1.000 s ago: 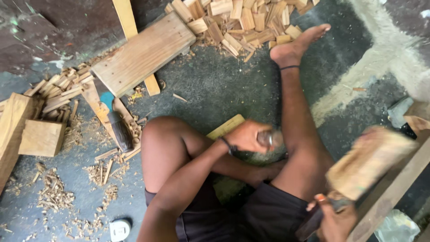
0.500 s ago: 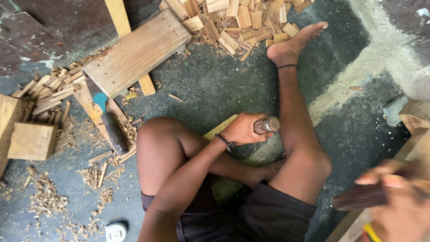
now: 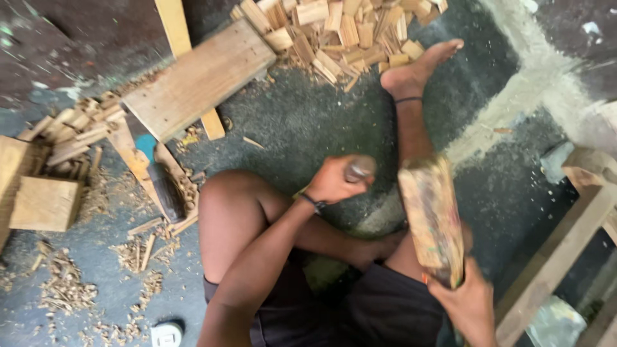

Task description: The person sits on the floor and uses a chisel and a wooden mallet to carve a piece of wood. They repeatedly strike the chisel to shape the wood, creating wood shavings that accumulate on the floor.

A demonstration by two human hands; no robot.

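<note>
**A:** Where are the hands?

**B:** Well apart. The left hand (image 3: pixel 331 182) is fisted around a round-headed chisel-like tool with a dull metal butt (image 3: pixel 360 168), near the centre of the view. The right hand (image 3: pixel 468 302), at about five o'clock, is clamped on the lower end of a worn, paint-flecked wooden block used as a mallet (image 3: pixel 432 217), which is raised and tilted just to three o'clock of the tool's butt, not touching it.

**A:** And the piece being cut?

**B:** A pale yellowish strip of wood (image 3: pixel 302 193) shows only as a sliver under the left wrist, between the bent knees; most of it is hidden, so I cannot tell where the edge bites.

**A:** How would you do this blow well?

**B:** I'd judge the mallet face should meet the butt squarely, not glancing; the block looks tilted, so level it on the way in. Keep the left fist low on the shaft, fingers clear of the butt. Short strokes seem safer, since the bare foot (image 3: pixel 418 67) stretches toward twelve o'clock and the legs ring the work.

**A:** Anything around?

**B:** A flat rectangular wooden board (image 3: pixel 199 77) at eleven o'clock, a heap of small cut wooden blocks (image 3: pixel 347 29) at twelve, and shavings scattered over the grey concrete floor (image 3: pixel 289 122) toward eight.
</note>
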